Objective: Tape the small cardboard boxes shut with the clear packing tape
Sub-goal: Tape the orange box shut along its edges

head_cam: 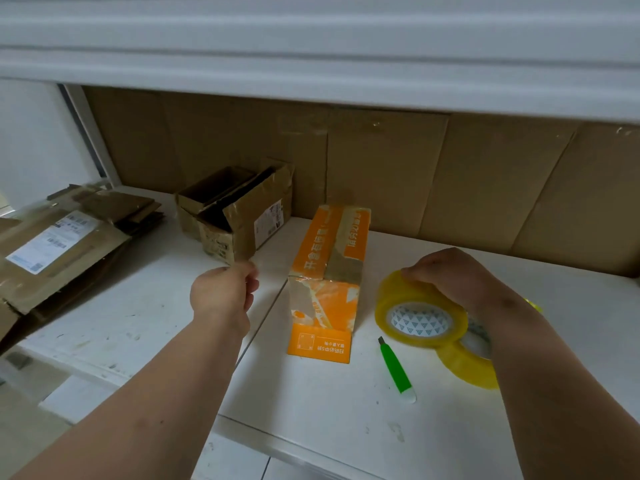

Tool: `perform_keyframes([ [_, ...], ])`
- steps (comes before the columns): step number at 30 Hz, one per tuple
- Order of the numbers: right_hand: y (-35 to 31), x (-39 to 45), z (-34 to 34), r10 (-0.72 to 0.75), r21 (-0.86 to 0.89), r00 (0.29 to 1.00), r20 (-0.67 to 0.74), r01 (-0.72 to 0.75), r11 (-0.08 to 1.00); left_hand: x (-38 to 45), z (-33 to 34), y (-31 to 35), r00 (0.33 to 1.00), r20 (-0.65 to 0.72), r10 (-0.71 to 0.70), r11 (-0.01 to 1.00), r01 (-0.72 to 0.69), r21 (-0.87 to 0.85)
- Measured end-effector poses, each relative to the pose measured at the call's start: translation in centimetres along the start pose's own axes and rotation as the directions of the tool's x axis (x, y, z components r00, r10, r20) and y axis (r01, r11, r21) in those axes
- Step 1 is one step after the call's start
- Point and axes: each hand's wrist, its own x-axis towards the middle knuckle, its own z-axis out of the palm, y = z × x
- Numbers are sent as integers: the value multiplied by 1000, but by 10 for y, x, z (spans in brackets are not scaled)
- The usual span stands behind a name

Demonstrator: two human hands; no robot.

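White bench (pixel 346 427): orange box (pixel 329 268) top taped, end flap loose; we gripped tape roll (pixel 420 318) w/ right hand (pixel 450 271), left hand (pixel 225 292) pinched shut, contents unclear.

arms: I see two bare forearms coming in from the bottom edge, no sleeves anywhere in view
left hand (pixel 223 294): bare, no glove, no ring I can make out
right hand (pixel 450 271): bare, no glove either
wrists: no watch, strap or band on either one
left forearm: a couple of small dark marks on it, low in frame
right forearm: faint darker patch just behind the wrist
nails: too small and blurred for me to tell anything
clothing: none shows, both arms are uncovered right up to where the frame cuts them
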Motion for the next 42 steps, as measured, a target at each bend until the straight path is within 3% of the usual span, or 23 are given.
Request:
perform_keyframes([
  [4,-4,5,7,6,-72,1000,9,-5,997,7,-1,-11,999,-8,-34,995,35,96],
  [8,-14,10,19,5,-282,999,49,9,959,12,-1,-22,999,27,-34,974,27,227],
  [16,-22,17,46,50,-511,999,9,-38,859,5,11,-36,970,227,-85,918,-13,397],
  [21,-27,17,49,21,-556,1000,-17,-27,831,10,13,-34,964,256,69,820,-201,535],
  [23,-29,17,51,19,-562,999,-31,-33,826,9,13,-32,953,279,118,788,-261,558],
  [26,-30,17,50,26,-563,999,-36,-42,825,9,16,-36,905,388,173,823,-349,447],
  [34,-37,10,54,-1,-489,999,-54,-26,872,-15,13,-19,796,598,91,950,-249,187],
  [37,-54,1,59,-23,-457,1000,-5,18,889,0,20,-8,808,577,122,940,-281,195],
  [42,-76,-18,79,-60,-243,987,150,95,965,25,26,1,776,617,130,864,-393,313],
])
